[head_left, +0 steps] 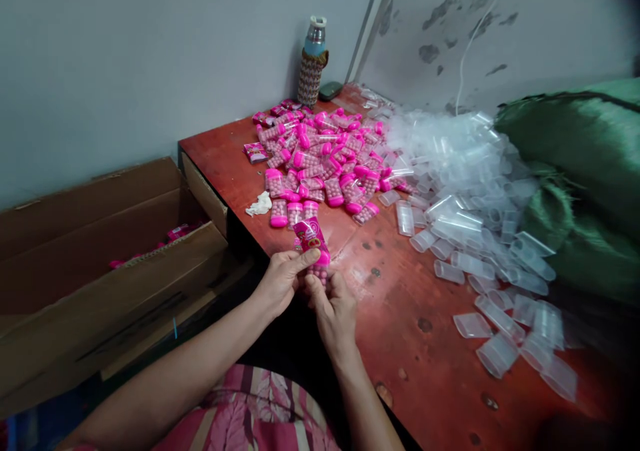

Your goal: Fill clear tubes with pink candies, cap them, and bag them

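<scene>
A small clear candy bottle point(318, 275) with a pink cap and pink balls is held between my two hands near the table's front edge. Beyond its capped end stands a printed magenta label sleeve point(311, 233); whether it is fitted over the cap, I cannot tell. My left hand point(283, 283) is closed, its thumb pressed near the cap and the sleeve's lower edge. Lower down, my right hand point(336, 314) grips the bottle's body between thumb and curled fingers. Just beyond lies a heap of similar pink-capped candy bottles point(327, 151).
Loose clear plastic sleeves point(465, 217) are piled on the red table point(400, 304) at right, beside a green sack point(585, 171). A flask point(311, 71) stands at the back. An open cardboard box point(90, 204) at left holds some labelled pieces. Crumpled white tissue point(259, 203) lies near the left edge.
</scene>
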A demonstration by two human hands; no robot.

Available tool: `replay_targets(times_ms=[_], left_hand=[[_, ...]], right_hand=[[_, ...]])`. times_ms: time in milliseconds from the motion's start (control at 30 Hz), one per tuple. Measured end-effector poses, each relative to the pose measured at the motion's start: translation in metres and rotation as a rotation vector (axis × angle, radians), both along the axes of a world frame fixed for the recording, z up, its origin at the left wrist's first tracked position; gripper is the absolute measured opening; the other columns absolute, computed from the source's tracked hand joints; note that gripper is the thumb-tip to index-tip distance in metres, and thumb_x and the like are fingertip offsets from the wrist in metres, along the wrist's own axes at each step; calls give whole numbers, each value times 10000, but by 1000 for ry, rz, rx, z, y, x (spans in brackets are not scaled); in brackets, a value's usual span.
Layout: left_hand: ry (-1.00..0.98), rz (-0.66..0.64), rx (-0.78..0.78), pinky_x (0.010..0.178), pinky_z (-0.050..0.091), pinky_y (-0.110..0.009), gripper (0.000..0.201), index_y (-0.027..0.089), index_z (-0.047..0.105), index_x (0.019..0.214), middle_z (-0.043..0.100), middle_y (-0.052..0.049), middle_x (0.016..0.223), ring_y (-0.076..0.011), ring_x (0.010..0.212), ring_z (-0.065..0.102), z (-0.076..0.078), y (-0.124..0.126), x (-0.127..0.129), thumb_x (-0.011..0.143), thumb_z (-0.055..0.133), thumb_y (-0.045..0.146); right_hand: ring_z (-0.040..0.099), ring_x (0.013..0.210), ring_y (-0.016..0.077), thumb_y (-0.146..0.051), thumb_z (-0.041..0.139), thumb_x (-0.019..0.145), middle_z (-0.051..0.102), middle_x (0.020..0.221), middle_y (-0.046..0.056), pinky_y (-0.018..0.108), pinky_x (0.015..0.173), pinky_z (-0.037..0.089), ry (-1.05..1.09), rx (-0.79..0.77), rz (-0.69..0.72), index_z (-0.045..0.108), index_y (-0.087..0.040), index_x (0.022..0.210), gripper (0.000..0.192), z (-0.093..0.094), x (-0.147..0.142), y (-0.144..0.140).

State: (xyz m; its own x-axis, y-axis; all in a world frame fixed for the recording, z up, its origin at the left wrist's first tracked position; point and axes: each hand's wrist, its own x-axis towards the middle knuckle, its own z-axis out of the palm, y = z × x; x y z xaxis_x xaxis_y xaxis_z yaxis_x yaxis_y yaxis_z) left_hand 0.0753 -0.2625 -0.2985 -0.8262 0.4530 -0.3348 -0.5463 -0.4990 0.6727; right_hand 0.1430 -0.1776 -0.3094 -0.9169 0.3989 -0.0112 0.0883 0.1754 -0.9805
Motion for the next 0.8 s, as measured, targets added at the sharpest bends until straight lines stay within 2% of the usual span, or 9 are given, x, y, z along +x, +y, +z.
replay_targets(times_ms=[67, 200, 300, 367, 433, 533, 600, 733, 800], left_hand=[[64, -19, -32, 350, 374, -204, 264, 100, 545, 529, 547, -2, 470, -86, 355, 477, 1, -3, -2, 632, 697, 289], [209, -151, -73, 305, 370, -231, 277, 96, 560, 522, 560, -23, 450, -127, 318, 490, 3, -9, -4, 676, 650, 308], [244, -236, -73, 331, 404, -256, 265, 91, 588, 563, 530, -14, 408, -156, 333, 515, 1, -9, -2, 704, 618, 314], [228, -229, -63, 360, 426, -266, 255, 90, 591, 567, 530, -12, 421, -156, 361, 528, -1, -8, 1, 703, 621, 303], [185, -170, -58, 359, 420, -250, 246, 92, 588, 565, 534, -8, 443, -136, 370, 515, -3, -6, 2, 693, 634, 297], [113, -30, -39, 406, 428, -215, 215, 87, 601, 602, 561, -13, 507, -104, 431, 521, -3, -6, 1, 682, 650, 281], [93, 0, -11, 441, 439, -212, 202, 77, 613, 644, 574, -25, 546, -102, 475, 532, -3, -7, 0, 686, 648, 271], [80, -91, 32, 322, 342, -214, 235, 90, 593, 668, 523, 2, 499, -81, 346, 427, -4, -9, 4, 703, 623, 321], [90, -93, 26, 334, 317, -200, 236, 99, 568, 615, 474, 26, 459, -61, 338, 394, -5, -9, 8, 687, 642, 311]], right_hand=[[460, 468, 74, -395, 550, 769, 534, 604, -20, 175, 424, 369, -6, -60, 54, 502, -173, 753, 228, 1, 0, 2], [424, 382, 51, -389, 504, 809, 540, 574, -34, 157, 355, 299, -22, -312, 211, 472, -174, 745, 227, 1, -2, 6], [414, 372, 42, -378, 509, 810, 537, 567, -36, 152, 347, 284, -18, -362, 214, 469, -167, 719, 234, 1, -4, 9], [419, 395, 40, -356, 533, 801, 516, 556, -40, 150, 368, 304, -13, -306, 171, 488, -159, 708, 222, 1, -5, 10], [436, 428, 44, -332, 547, 797, 515, 573, -40, 152, 400, 340, -4, -275, 136, 516, -161, 765, 177, 3, -3, 9], [534, 564, 80, -297, 537, 809, 579, 733, -5, 190, 516, 440, 35, -343, 144, 483, -194, 1016, 237, 4, 2, 7], [578, 661, 108, -273, 527, 817, 594, 816, 18, 235, 600, 478, 63, -416, 160, 437, -207, 1091, 296, 3, 6, 5], [593, 626, 108, -229, 546, 804, 609, 784, 13, 243, 597, 490, 89, -518, 150, 464, -197, 1009, 223, -2, 6, 3], [587, 570, 98, -216, 549, 802, 611, 709, -6, 218, 551, 480, 108, -544, 128, 467, -195, 958, 178, -3, 1, 2]])
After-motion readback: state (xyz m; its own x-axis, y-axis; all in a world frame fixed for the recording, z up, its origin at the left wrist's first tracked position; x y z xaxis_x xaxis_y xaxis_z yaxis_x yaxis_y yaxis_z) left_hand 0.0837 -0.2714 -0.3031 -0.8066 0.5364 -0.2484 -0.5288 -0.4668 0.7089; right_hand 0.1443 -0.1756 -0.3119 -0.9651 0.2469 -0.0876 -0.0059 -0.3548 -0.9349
